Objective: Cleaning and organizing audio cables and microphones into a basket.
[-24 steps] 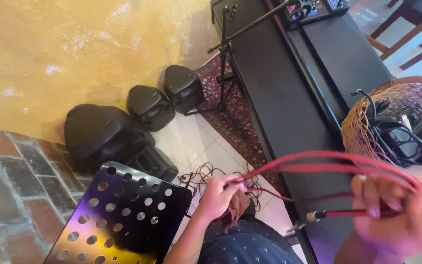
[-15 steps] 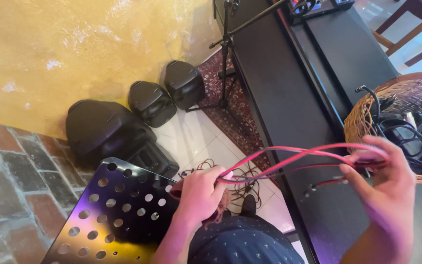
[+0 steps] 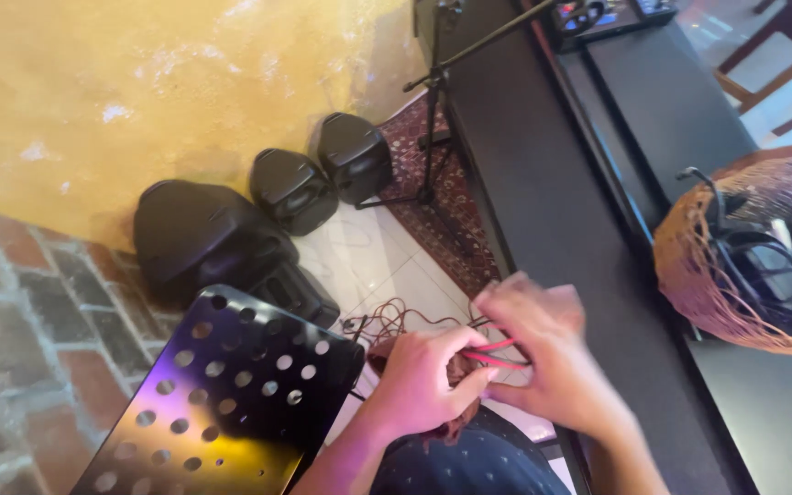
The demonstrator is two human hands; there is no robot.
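Red cable [image 3: 497, 354], a short stretch of it, shows between both hands at lower centre, just above the person's dark dotted lap. Left hand [image 3: 428, 380] is clenched around the cable, thumb and fingers pinching it. Right hand [image 3: 543, 353] is cupped over the same spot and touching the left; blurred, but it looks to be grasping the cable too. Most of the cable is hidden inside the grip.

Just behind the hands, a loose tangle of thin dark wires [image 3: 396, 321] lies on the white tiled floor [image 3: 368, 261]. Black perforated music stand tray [image 3: 222, 394] sits just left of the left hand, its edge near the wrist. Long black bench-like counter [image 3: 552, 211] runs along the right, its edge beside the right hand. Wicker basket [image 3: 698, 275] full of black cables stands on it, well apart.

Further back: 1 large black speaker [image 3: 203, 234], 2 smaller ones [image 3: 293, 188], a mic stand [image 3: 433, 119] on a patterned rug [image 3: 442, 192], then the yellow wall [image 3: 139, 92].

Risks, as I judge: the cable could snag in the floor wires and drag them up; a wide left elbow swing could knock the tray; a hard pinch may kink the cable.

Open room is narrow: the tray and the counter edge box the hands in, free space mostly upward and forward over the tiles.
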